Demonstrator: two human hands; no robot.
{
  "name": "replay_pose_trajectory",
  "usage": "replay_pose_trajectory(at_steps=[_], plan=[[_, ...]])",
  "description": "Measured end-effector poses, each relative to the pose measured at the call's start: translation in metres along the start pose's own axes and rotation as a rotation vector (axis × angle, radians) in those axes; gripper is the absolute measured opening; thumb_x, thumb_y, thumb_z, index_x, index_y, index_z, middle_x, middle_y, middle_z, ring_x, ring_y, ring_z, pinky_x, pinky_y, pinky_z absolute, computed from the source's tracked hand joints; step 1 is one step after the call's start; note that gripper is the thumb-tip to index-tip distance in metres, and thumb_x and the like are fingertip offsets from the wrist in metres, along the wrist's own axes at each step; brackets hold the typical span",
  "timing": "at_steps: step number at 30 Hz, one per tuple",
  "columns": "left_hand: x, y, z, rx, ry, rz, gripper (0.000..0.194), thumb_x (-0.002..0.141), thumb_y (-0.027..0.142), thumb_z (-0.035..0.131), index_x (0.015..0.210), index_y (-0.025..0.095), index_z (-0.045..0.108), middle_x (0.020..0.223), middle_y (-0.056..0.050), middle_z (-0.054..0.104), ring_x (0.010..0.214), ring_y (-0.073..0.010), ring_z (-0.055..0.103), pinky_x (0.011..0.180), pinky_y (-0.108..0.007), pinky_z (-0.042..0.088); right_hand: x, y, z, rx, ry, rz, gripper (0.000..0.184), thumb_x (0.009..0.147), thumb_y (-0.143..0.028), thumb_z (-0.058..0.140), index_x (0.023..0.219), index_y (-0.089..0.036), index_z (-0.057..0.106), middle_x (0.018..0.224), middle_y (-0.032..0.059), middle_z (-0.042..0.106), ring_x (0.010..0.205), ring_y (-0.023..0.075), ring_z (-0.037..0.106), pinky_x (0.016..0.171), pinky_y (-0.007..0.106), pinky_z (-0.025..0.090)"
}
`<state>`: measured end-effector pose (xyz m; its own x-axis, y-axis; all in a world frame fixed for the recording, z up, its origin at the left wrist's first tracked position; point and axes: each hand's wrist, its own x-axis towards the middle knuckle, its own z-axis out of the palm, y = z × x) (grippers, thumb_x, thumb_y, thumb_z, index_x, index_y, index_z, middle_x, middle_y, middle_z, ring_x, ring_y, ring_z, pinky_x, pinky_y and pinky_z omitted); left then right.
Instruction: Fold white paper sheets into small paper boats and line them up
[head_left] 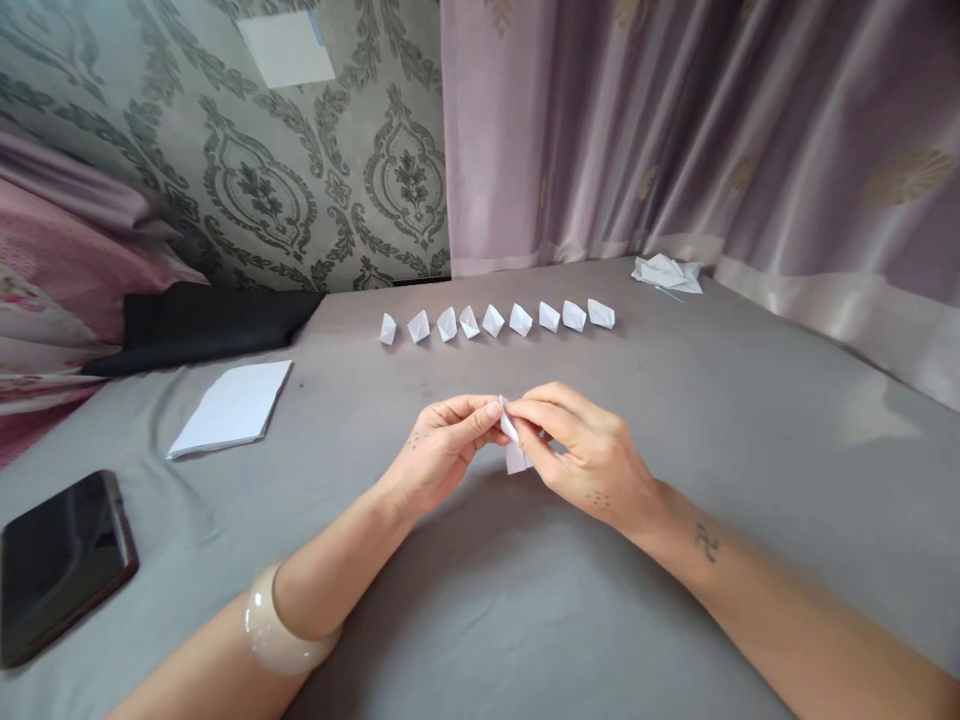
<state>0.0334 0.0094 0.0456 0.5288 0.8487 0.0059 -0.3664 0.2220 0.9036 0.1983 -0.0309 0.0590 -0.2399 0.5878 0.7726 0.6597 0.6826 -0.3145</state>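
Observation:
A small folded piece of white paper [516, 457] is held between my two hands above the grey cloth. My left hand [456, 440] pinches its upper left edge between thumb and fingers. From the other side, my right hand [581, 445] grips the same paper with thumb and fingertips, hiding part of it. Beyond my hands, several small folded paper shapes [520, 319] stand in a row across the cloth, spaced a little apart.
A stack of white paper [232, 405] lies at the left, with a dark phone [64, 565] nearer me. Black fabric [210, 322] lies behind the stack. Loose paper pieces [667, 272] are heaped at the back right by the curtain [600, 130]. Grey cloth [750, 430] covers the surface.

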Motion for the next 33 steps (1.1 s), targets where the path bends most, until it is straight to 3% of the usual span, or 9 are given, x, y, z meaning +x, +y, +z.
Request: replay_pose_trajectory(at_steps=[19,28,33], plan=[[0.000,0.001,-0.004,0.049,-0.047,-0.049,0.013,0.084,0.023,0.064,0.090,0.015,0.073,0.083,-0.004,0.067,0.078,-0.0116,0.059,0.079,-0.025,0.046,-0.004,0.003,0.000,0.019,-0.106,0.083,0.019,0.087,-0.009,0.049,0.095,-0.017,0.063,0.081,0.0036,0.065,0.070,0.0126,0.057,0.064,0.025,0.048],[-0.003,0.003,0.005,0.098,0.064,-0.066,0.015,0.079,0.029,0.069,0.084,0.015,0.071,0.083,-0.003,0.063,0.076,-0.0116,0.058,0.077,-0.025,0.046,-0.004,0.000,0.000,-0.044,-0.217,0.121,0.021,0.082,-0.008,0.046,0.084,-0.016,0.065,0.082,0.0052,0.063,0.070,0.0133,0.056,0.064,0.026,0.048],[-0.008,0.004,0.012,0.210,0.194,-0.027,0.020,0.080,0.032,0.067,0.090,0.015,0.072,0.085,-0.006,0.066,0.078,-0.0142,0.058,0.082,-0.030,0.047,-0.005,-0.003,0.003,0.061,-0.149,0.167,0.022,0.083,-0.011,0.049,0.092,-0.016,0.068,0.086,0.0055,0.064,0.068,0.0123,0.057,0.062,0.026,0.048]])
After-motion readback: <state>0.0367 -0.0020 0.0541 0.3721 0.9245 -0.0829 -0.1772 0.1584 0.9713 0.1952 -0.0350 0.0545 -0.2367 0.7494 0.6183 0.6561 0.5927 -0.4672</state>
